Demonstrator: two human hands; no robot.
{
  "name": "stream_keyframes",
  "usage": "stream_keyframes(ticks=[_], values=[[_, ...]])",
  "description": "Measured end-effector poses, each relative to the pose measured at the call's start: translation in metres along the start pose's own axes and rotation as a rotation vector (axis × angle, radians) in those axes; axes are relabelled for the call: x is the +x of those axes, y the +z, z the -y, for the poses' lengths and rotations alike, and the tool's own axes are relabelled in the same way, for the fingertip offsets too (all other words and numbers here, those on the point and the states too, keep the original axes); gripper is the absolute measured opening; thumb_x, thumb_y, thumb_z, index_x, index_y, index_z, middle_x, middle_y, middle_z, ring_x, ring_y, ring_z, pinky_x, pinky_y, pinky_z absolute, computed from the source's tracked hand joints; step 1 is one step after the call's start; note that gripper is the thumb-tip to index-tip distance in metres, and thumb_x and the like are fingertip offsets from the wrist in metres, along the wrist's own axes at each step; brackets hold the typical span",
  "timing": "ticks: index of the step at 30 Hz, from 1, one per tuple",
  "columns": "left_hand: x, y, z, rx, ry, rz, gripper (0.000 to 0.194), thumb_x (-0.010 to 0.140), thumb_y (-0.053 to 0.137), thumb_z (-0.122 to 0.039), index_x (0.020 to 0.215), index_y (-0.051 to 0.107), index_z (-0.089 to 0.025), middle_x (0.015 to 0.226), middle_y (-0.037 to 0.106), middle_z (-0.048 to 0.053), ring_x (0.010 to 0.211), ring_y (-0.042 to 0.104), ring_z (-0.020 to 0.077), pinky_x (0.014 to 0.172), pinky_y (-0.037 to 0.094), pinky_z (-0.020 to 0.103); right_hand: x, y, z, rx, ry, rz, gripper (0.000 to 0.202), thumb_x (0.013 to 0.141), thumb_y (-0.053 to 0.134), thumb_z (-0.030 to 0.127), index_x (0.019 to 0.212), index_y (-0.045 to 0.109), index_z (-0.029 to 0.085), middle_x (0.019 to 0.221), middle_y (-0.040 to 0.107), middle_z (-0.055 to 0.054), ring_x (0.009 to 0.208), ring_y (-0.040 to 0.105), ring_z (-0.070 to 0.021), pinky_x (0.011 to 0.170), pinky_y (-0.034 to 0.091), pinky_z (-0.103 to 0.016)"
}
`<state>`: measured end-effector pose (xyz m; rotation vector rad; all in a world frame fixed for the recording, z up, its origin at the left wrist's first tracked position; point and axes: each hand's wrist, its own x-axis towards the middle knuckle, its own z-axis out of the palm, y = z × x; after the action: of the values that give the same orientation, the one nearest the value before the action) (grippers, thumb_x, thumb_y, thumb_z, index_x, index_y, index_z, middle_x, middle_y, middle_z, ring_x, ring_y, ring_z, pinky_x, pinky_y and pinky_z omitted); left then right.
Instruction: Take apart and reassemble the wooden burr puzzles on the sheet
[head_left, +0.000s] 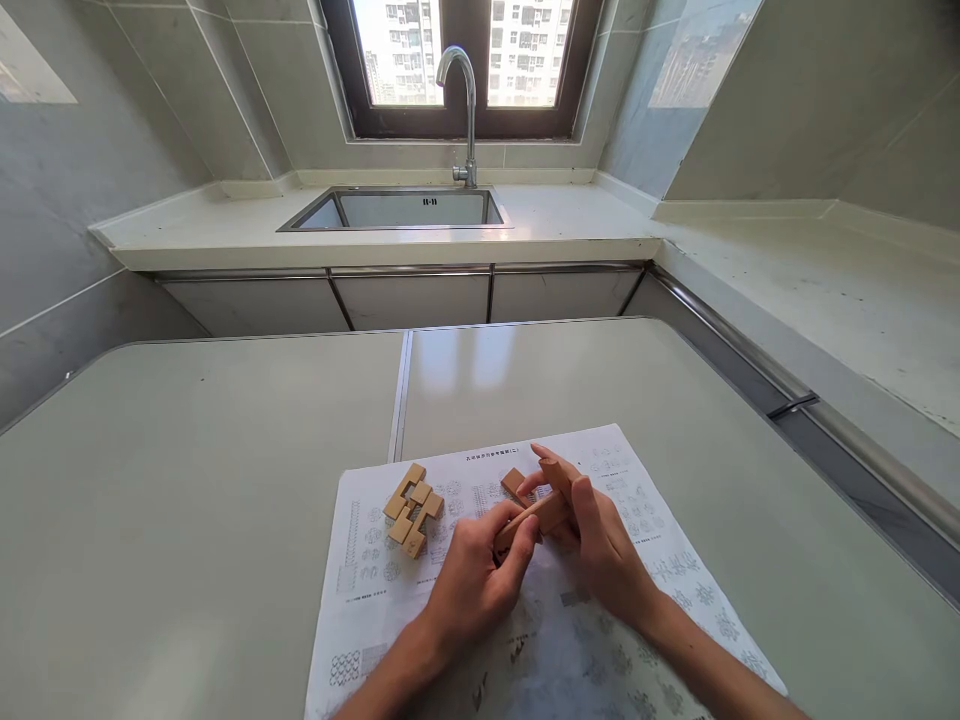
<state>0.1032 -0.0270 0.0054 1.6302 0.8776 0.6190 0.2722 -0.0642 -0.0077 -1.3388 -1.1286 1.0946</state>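
Over a printed sheet (360,640), my left hand (476,570) pinches one end of a wooden piece (546,512). On the other side, my right hand (607,545) is closed around the same piece and a second wooden piece (556,476), which stands up between its fingers and thumb. Another wooden block (514,483) shows just behind the fingers, partly hidden by them. Several notched wooden pieces (415,508) lie grouped on the paper to the left of my hands.
The sheet lies on a pale table (187,500) with a seam down its middle. Beyond are a white counter (225,232), a sink (405,210), a tall faucet (470,120) and a window. Another counter (840,290) runs along the right.
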Motion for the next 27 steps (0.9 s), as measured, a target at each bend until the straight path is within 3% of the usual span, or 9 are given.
stream_keyframes(ticks=[4,9,11,21,27], values=[[-0.0009,0.0007,0.0018,0.015,0.004,0.004,0.038,0.105,0.048,-0.049,0.083,0.054,-0.019,0.065,0.040,-0.004,0.058,0.033,0.0115,0.053,0.025,0.026,-0.0017,0.0010,0.0023,-0.008,0.022,-0.006,0.068,0.108,0.022,0.066,0.153,0.053,0.026,0.110,0.072,-0.008,0.073,0.066,-0.0190,0.073,0.058,-0.035],[-0.0016,0.0016,0.0010,0.018,0.010,0.016,0.037,0.105,0.048,-0.048,0.084,0.056,-0.018,0.064,0.042,-0.005,0.056,0.034,0.0113,0.053,0.026,0.026,-0.0038,0.0029,0.0017,-0.061,-0.056,0.041,0.067,0.108,0.024,0.066,0.155,0.050,0.026,0.115,0.072,-0.010,0.113,0.068,-0.0278,0.103,0.053,-0.044],[-0.0015,0.0017,0.0004,0.012,0.011,0.018,0.038,0.106,0.048,-0.048,0.084,0.056,-0.018,0.063,0.041,-0.005,0.055,0.034,0.0111,0.053,0.026,0.026,-0.0041,0.0033,0.0005,-0.058,-0.055,0.053,0.065,0.109,0.021,0.064,0.155,0.050,0.029,0.117,0.071,-0.009,0.116,0.067,-0.0274,0.105,0.052,-0.045],[-0.0009,-0.0001,-0.0002,-0.020,0.020,0.035,0.037,0.106,0.048,-0.047,0.085,0.057,-0.018,0.064,0.042,-0.006,0.055,0.034,0.0103,0.053,0.027,0.025,-0.0066,0.0049,0.0035,-0.073,-0.058,0.029,0.067,0.109,0.022,0.066,0.155,0.050,0.028,0.115,0.071,-0.009,0.090,0.069,-0.0230,0.086,0.058,-0.041],[-0.0003,-0.0003,-0.0070,-0.023,0.054,0.059,0.039,0.108,0.045,-0.046,0.089,0.064,-0.017,0.068,0.057,-0.001,0.056,0.042,0.0110,0.056,0.033,0.025,-0.0097,0.0099,0.0034,-0.044,-0.045,-0.006,0.068,0.108,0.026,0.066,0.158,0.047,0.026,0.115,0.071,-0.011,0.077,0.065,-0.0212,0.069,0.057,-0.036]])
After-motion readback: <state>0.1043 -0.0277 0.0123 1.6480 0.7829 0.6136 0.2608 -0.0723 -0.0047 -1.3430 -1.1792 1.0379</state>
